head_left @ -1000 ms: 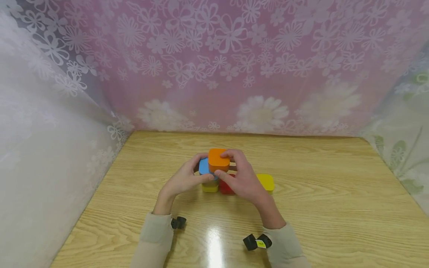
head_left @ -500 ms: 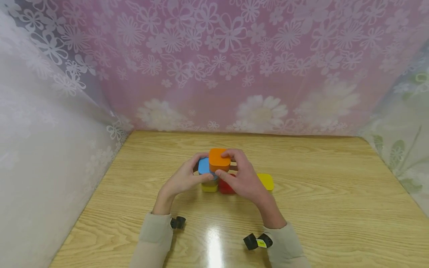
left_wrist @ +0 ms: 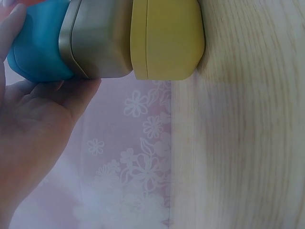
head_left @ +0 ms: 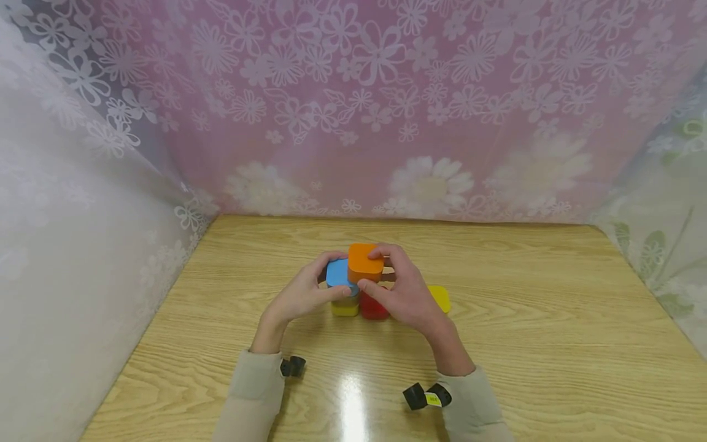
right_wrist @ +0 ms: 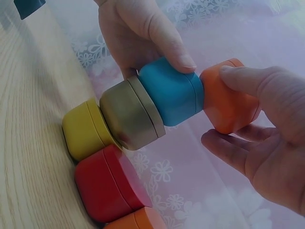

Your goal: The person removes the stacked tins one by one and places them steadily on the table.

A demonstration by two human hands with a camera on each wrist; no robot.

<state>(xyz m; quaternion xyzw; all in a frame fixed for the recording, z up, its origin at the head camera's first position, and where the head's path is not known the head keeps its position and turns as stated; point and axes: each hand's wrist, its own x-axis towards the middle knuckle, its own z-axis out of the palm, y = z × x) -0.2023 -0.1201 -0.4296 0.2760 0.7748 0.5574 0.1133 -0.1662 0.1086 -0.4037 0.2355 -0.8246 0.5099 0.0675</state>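
A small orange rounded box (head_left: pixel 364 263) is held between the right hand's (head_left: pixel 405 294) thumb and fingers. It lies at the top of the blue box (head_left: pixel 338 273), offset to the right; whether they touch I cannot tell. My left hand (head_left: pixel 298 298) grips the blue box from the left, thumb in front and fingers behind. Under the blue box stand a gold box (right_wrist: pixel 128 113) and, lowest on the table, a yellow box (left_wrist: pixel 171 40). Beside this stack, on its right, sits a red box (head_left: pixel 374 308), partly covered by the right hand in the head view.
Another orange box (right_wrist: pixel 140 220) adjoins the red one in the right wrist view. A second yellow box (head_left: pixel 440 299) shows right of my right hand. Floral curtains (head_left: pixel 353 123) surround the wooden table (head_left: pixel 525 344) at the back and sides.
The right hand has shifted the orange box slightly to the right, uncovering more of the blue box's top. My left hand has stayed almost still on the blue box.
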